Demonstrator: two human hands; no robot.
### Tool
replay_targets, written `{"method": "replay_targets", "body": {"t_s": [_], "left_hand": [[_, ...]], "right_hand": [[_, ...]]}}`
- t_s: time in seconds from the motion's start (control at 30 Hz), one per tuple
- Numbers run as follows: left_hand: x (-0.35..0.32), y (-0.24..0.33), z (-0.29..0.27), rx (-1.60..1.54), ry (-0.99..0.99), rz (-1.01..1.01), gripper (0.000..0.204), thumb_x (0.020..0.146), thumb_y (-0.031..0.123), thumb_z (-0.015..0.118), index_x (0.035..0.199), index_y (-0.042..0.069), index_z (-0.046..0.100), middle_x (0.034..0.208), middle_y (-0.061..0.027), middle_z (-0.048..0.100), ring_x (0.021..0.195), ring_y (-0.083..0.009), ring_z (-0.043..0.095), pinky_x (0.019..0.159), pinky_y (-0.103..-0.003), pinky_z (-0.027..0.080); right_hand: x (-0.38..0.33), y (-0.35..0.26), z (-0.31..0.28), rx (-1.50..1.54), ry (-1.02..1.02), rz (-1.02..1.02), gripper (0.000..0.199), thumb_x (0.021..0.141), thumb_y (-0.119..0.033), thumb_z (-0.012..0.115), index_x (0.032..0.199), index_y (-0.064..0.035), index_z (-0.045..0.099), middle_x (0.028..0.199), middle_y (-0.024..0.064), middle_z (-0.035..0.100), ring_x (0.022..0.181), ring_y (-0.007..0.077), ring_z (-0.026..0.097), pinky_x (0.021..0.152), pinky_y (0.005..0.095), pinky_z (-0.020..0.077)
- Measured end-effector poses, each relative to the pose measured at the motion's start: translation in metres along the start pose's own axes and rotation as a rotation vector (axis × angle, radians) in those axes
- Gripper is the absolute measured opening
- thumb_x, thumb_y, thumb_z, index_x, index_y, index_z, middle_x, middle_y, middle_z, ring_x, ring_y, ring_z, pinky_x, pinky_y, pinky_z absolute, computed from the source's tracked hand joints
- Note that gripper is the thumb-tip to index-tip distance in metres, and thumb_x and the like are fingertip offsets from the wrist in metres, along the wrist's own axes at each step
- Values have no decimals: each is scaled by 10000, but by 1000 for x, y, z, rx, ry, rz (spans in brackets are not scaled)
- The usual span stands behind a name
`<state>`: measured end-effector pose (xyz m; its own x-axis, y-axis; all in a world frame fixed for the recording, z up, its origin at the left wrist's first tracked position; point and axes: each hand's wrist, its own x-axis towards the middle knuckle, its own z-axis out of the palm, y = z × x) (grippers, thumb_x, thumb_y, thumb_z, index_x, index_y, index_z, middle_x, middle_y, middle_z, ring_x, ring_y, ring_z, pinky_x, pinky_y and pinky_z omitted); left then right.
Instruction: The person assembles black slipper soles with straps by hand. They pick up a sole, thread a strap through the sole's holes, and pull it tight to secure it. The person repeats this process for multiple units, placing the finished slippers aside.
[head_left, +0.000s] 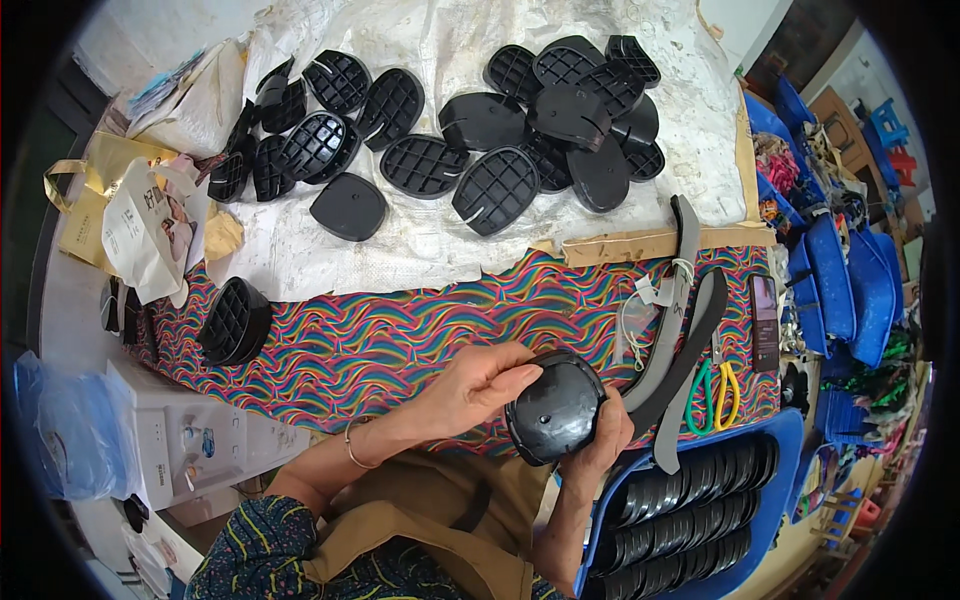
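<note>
In front of my body, both hands hold a shiny black rounded plastic shell point(547, 417) with a small hole in its face. My left hand point(485, 388) is closed, thumb and fingers pressed together at the shell's upper left edge. Wrapped around its lower right side is my right hand point(600, 435), thumb along the edge. Long curved dark strips point(688, 345) lie just beyond my right hand; one runs close behind its fingers, and I cannot tell if it touches the shell. The shell's underside is hidden.
Many black grid-backed pieces point(497, 190) lie on white sheeting point(420, 260). A small stack of them point(236, 322) stands left on the patterned cloth point(340, 340). Scissors point(724, 385) and a phone point(764, 322) lie right. A blue tub point(793, 460) holds rows of black pieces.
</note>
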<state>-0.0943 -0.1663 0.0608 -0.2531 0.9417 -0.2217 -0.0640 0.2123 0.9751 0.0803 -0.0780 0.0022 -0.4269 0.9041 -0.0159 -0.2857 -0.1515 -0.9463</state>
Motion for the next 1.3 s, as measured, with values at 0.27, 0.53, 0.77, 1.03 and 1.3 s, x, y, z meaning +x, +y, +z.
{"method": "replay_targets", "body": {"t_s": [0.27,0.53,0.77,1.03,1.3], "left_hand": [[18,-8,-8,143,-50,274,281,1013,244,541,992,-18,641,744,14,554,710,-68,501,610,-271,419],[8,10,-22,-114,-288,-22,308,967,201,600,1134,-55,636,996,-65,652,890,-134,585,769,-285,470],[14,0,-12,-168,-243,-41,318,950,229,631,1144,-21,661,1012,-10,661,961,-85,570,857,-257,454],[-1,-16,-9,-552,-235,-36,608,933,130,631,1464,-26,381,1300,-87,563,1180,-140,529,990,-306,437],[-11,-24,7,-566,-147,98,748,905,4,648,1525,-13,230,1385,-114,477,1253,-174,490,1060,-330,402]], "right_hand": [[-3,-8,1,-249,-94,6,522,947,-434,522,918,72,650,755,18,582,664,84,499,588,246,376],[3,-10,-13,-176,-193,83,381,936,-281,569,969,84,672,785,20,615,717,87,519,640,256,397],[-2,-16,2,-183,-136,56,398,953,-292,537,966,86,663,757,37,621,671,90,532,598,252,409],[2,-5,11,-74,55,51,481,981,-393,466,932,51,644,801,68,655,664,101,584,587,249,453],[14,3,20,117,144,80,421,1010,-308,489,1018,84,640,885,100,667,734,121,611,654,267,487]]}}
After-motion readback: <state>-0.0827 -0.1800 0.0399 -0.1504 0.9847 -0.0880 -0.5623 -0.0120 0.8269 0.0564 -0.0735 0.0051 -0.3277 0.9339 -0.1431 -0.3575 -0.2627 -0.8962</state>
